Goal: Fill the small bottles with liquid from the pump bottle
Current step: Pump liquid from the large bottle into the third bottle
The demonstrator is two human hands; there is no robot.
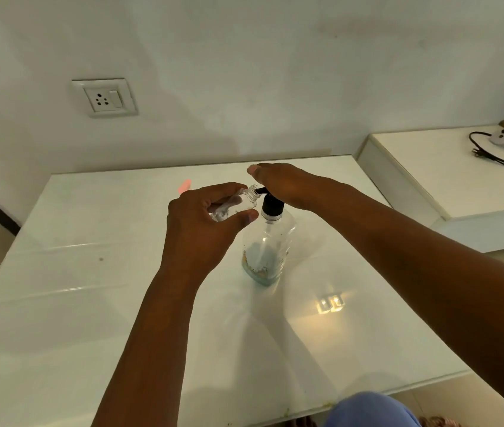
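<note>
Head view: left hand pinches small clear glass bottle, mouth at black nozzle; right hand lies flat atop clear plastic pump bottle.

Glossy white table; clear plastic pump bottle, matt black pump; small bottle clear.

Right hand hides the pump bottle's pump top

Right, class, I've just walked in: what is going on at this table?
A person is filling a small clear bottle from a pump bottle standing on the white table. The left hand holds the small bottle tilted, its mouth at the black nozzle. The right hand rests on the pump head.
</note>
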